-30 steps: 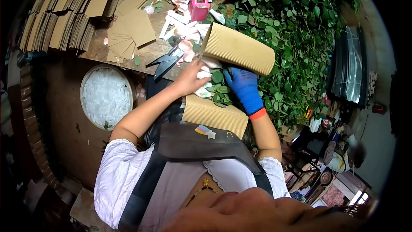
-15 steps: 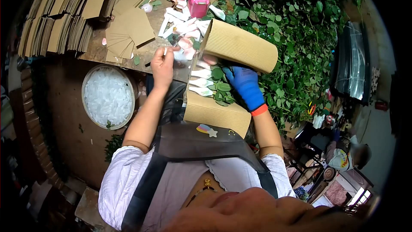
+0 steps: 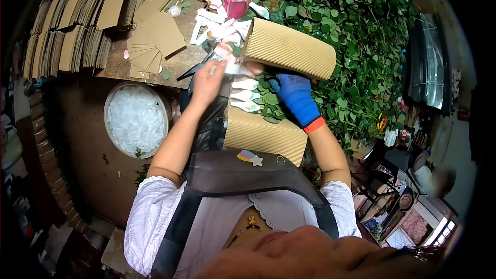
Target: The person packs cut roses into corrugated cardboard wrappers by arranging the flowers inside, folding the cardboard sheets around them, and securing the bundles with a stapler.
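White strip (image 3: 235, 70) in left hand's (image 3: 206, 79) pinch, 3 wrapped buds (image 3: 245, 95) below, right hand (image 3: 295, 94) unreadable

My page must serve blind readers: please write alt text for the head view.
A bare left hand holds a white strip beside white bud-shaped bundles and leaves between corrugated cardboard flaps; the blue-gloved right hand is near the leaves. Nearby: heaped greenery, a pink tape dispenser, cardboard stacks.
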Available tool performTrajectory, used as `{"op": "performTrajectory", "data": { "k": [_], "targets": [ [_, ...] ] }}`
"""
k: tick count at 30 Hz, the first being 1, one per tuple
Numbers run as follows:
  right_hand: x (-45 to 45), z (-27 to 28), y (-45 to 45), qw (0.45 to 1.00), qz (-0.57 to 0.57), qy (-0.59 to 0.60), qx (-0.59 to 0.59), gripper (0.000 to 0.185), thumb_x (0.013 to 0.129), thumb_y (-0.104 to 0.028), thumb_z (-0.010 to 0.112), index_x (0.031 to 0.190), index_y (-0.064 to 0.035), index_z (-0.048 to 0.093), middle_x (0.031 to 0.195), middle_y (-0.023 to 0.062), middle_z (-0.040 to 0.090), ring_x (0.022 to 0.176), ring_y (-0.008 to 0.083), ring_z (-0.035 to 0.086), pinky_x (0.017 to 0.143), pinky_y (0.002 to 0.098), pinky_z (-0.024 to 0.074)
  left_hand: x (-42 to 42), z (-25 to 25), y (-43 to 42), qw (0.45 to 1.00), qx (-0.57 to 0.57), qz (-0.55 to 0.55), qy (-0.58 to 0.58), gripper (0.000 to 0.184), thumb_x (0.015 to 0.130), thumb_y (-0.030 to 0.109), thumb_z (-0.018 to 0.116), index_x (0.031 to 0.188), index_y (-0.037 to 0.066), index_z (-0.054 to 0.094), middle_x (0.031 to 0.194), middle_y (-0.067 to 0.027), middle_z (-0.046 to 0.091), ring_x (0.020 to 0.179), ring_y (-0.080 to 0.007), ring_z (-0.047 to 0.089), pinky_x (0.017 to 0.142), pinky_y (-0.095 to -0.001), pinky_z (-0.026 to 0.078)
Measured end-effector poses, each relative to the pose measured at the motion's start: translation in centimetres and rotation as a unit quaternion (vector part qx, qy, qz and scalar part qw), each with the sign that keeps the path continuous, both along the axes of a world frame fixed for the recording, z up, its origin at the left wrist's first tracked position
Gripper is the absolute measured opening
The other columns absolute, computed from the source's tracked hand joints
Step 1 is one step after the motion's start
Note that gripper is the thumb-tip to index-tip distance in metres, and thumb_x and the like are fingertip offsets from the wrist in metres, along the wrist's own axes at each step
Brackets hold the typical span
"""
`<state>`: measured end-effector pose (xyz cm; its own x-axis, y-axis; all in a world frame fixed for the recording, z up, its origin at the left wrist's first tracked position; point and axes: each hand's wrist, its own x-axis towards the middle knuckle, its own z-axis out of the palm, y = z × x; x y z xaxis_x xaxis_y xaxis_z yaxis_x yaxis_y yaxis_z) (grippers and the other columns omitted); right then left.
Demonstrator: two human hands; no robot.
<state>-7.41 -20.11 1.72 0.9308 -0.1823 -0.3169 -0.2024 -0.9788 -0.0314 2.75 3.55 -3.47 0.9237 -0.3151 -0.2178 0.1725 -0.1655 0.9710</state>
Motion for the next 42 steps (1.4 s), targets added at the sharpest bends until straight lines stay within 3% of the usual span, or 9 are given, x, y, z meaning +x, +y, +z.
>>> {"op": "performTrajectory", "data": {
  "k": [2,10,15,22,26,30,33,38,42],
  "targets": [
    [-0.1,0.7,-1.0,0.997,-0.013,0.041,0.071,0.046,0.090,-0.054,0.063,0.110,-0.0133,0.069,0.108,0.0139,0.071,0.099,0.0321,0.068,0.083,0.0468,0.0540,1.2,0.0,1.4,0.989,-0.144,0.035,0.000,0.022,0.098,0.021,0.068,0.084,0.004,0.064,0.074,0.0039,0.062,0.071,-0.0030,0.051,0.064,-0.0219,0.044],
    [-0.2,0.2,-0.4,0.998,-0.010,0.044,0.031,0.057,0.087,-0.061,0.065,0.117,-0.0128,0.066,0.107,0.0167,0.071,0.098,0.0338,0.069,0.084,0.0468,0.0535,-1.1,2.0,-0.1,0.948,0.162,-0.272,-0.044,0.030,0.097,0.031,0.068,0.094,0.002,0.064,0.075,-0.0095,0.059,0.070,-0.0173,0.054,0.070,-0.0327,0.047],
    [-0.6,-0.2,-0.7,1.000,-0.014,0.023,0.015,0.056,0.089,-0.058,0.063,0.125,-0.0160,0.063,0.117,0.0136,0.070,0.106,0.0306,0.068,0.087,0.0466,0.0538,1.2,1.8,3.0,0.993,0.032,-0.084,0.071,0.029,0.104,0.029,0.058,0.091,0.004,0.064,0.071,0.0017,0.056,0.070,-0.0062,0.050,0.064,-0.0252,0.044],
    [-0.4,0.1,-0.2,0.999,0.004,0.040,0.012,0.047,0.089,-0.053,0.065,0.115,-0.0133,0.067,0.109,0.0137,0.072,0.099,0.0312,0.069,0.082,0.0467,0.0539,-1.7,3.0,0.1,0.937,0.176,-0.294,-0.067,0.030,0.095,0.033,0.071,0.096,0.004,0.066,0.076,-0.0056,0.067,0.076,-0.0148,0.062,0.070,-0.0347,0.048],
    [-0.7,-1.0,-0.7,0.999,0.028,0.028,-0.011,0.055,0.091,-0.056,0.062,0.121,-0.0105,0.062,0.098,0.0163,0.072,0.092,0.0354,0.070,0.081,0.0488,0.0533,-0.9,0.9,1.7,0.988,0.027,-0.151,0.015,0.029,0.099,0.031,0.066,0.092,0.003,0.068,0.076,0.0020,0.060,0.074,-0.0104,0.053,0.067,-0.0289,0.044],
    [-1.0,1.3,-1.6,0.997,0.001,0.034,0.072,0.055,0.090,-0.057,0.063,0.123,-0.0131,0.061,0.099,0.0167,0.072,0.093,0.0352,0.070,0.080,0.0475,0.0539,2.2,0.2,6.6,0.984,0.005,-0.084,-0.158,0.018,0.092,0.017,0.069,0.081,0.005,0.063,0.075,0.0010,0.061,0.070,-0.0081,0.054,0.067,-0.0258,0.046],
    [-1.7,6.4,0.2,0.996,-0.041,-0.011,0.074,0.047,0.090,-0.056,0.065,0.118,-0.0180,0.065,0.092,0.0151,0.073,0.087,0.0347,0.071,0.075,0.0455,0.0544,-0.2,2.2,6.7,0.976,0.120,-0.177,0.032,0.026,0.086,0.024,0.074,0.085,0.003,0.060,0.075,-0.0043,0.062,0.069,-0.0144,0.056,0.066,-0.0314,0.049],
    [-0.9,5.9,2.5,0.990,0.101,0.047,0.085,0.023,0.093,-0.036,0.062,0.099,-0.0156,0.072,0.085,0.0110,0.074,0.080,0.0315,0.073,0.068,0.0443,0.0556,-2.0,3.2,2.0,0.944,0.174,-0.277,-0.033,0.041,0.088,0.040,0.078,0.096,0.003,0.062,0.081,-0.0085,0.066,0.078,-0.0159,0.062,0.072,-0.0343,0.049],
    [0.1,1.8,3.3,0.979,0.113,0.168,0.013,0.018,0.094,-0.024,0.060,0.099,-0.0136,0.074,0.092,0.0139,0.075,0.088,0.0304,0.074,0.072,0.0456,0.0563,-2.2,1.6,1.3,0.935,0.128,-0.329,0.040,0.038,0.096,0.042,0.065,0.100,0.004,0.068,0.088,-0.0155,0.071,0.079,-0.0345,0.066,0.074,-0.0407,0.050]
  ]
}}
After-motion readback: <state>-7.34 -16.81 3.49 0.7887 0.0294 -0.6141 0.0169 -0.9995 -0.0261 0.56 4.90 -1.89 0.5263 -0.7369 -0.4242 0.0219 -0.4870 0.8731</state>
